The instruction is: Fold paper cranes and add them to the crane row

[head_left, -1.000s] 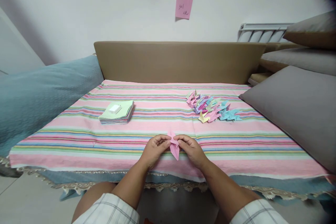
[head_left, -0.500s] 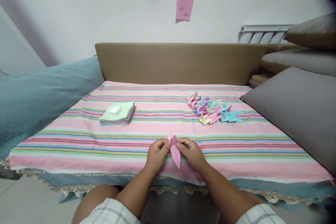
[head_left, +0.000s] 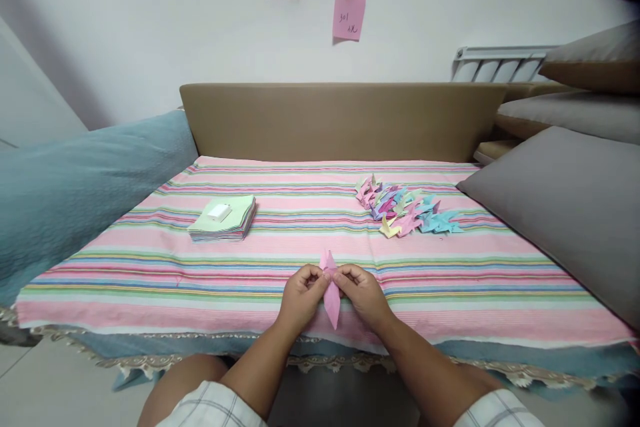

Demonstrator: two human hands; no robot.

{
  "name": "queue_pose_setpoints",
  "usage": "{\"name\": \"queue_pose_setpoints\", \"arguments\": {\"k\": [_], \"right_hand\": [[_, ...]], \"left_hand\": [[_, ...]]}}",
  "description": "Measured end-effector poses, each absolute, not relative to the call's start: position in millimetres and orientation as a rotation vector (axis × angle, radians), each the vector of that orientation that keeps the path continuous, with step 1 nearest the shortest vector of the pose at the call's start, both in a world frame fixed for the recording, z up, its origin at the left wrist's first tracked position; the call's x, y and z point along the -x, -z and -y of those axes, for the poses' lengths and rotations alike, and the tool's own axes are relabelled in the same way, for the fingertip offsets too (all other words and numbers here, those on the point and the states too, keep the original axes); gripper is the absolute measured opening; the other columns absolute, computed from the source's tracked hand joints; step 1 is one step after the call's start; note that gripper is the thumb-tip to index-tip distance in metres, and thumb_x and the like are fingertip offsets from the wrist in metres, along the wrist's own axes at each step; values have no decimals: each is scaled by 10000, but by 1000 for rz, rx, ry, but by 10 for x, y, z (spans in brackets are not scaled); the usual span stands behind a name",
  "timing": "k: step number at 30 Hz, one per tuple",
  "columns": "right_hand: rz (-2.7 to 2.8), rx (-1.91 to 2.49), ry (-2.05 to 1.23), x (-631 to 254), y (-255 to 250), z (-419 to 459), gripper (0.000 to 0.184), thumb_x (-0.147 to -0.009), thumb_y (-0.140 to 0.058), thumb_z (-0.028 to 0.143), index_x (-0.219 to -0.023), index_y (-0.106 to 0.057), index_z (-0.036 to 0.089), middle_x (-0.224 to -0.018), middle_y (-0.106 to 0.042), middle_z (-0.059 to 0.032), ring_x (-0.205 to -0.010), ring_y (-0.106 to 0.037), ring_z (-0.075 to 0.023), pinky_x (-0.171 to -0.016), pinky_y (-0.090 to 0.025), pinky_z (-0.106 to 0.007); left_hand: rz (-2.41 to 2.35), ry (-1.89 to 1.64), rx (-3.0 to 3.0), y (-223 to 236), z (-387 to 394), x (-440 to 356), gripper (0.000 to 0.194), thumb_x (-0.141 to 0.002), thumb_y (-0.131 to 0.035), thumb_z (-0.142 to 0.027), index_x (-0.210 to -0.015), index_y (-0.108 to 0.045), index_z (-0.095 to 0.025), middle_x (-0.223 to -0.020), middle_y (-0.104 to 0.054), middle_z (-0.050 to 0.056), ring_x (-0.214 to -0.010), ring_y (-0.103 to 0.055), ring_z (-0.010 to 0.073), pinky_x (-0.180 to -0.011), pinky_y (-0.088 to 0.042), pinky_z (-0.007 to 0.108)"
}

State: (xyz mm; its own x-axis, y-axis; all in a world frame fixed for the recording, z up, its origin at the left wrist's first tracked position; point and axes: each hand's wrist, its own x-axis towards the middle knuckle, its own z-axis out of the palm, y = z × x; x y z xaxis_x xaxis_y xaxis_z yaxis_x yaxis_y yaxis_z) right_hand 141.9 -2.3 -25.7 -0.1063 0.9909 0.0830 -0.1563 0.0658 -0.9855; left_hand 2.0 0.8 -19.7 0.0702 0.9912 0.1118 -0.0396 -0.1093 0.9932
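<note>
A pink folded origami paper [head_left: 331,303] is pinched between my two hands, just above the front of the striped cloth. My left hand [head_left: 304,293] grips its left side with thumb and bent fingers. On the right side, my right hand [head_left: 363,292] holds it the same way, thumbs nearly meeting at the middle. One long pointed end hangs toward me, and narrower tips stick up beyond my fingers. The fingertips behind the paper are partly hidden.
Folded paper cranes [head_left: 407,210] in several colours lie in a cluster at right. A stack of square paper [head_left: 223,223] with a small white block [head_left: 219,212] on top sits at left. Grey cushions [head_left: 560,207] line the right side, and a brown backrest [head_left: 340,121] stands behind.
The pink paper has turned slightly; its lower point now hangs straighter and a little lower. A flap near its middle no longer shows. Both hands keep their grip in nearly the same place.
</note>
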Motion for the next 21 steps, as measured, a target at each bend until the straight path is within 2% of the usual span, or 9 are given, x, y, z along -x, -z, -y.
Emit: {"name": "queue_pose_setpoints", "arguments": {"k": [10,17,21], "right_hand": [[1212,1081,-1238,-1411,279,13,385,-642,-675,543,-632,-528,187,-543,-472,42,-526,-426,-104,-514,-367,-237],[1296,1076,-1161,-1397,267,39,376,-699,-633,530,-625,-494,189,-552,-441,44,-531,-397,-102,-515,-328,-235],[1328,1030,-1089,-1388,142,133,339,-746,-600,499,-653,-505,187,-589,-450,34,-563,-404,-107,-540,-339,-238]], "left_hand": [[-1103,-1266,-1299,201,22,-66,304,-647,-679,-430,-625,-521,-172,-545,-447,-55,-516,-391,78,-507,-307,188],[-1111,-1260,-1313,220,5,-43,354,-706,-633,-470,-601,-477,-170,-521,-390,-64,-498,-347,75,-500,-273,197],[-1091,-1304,-1400,84,89,-25,339,-726,-620,-459,-608,-484,-172,-542,-413,-56,-523,-370,85,-518,-294,204]]}}
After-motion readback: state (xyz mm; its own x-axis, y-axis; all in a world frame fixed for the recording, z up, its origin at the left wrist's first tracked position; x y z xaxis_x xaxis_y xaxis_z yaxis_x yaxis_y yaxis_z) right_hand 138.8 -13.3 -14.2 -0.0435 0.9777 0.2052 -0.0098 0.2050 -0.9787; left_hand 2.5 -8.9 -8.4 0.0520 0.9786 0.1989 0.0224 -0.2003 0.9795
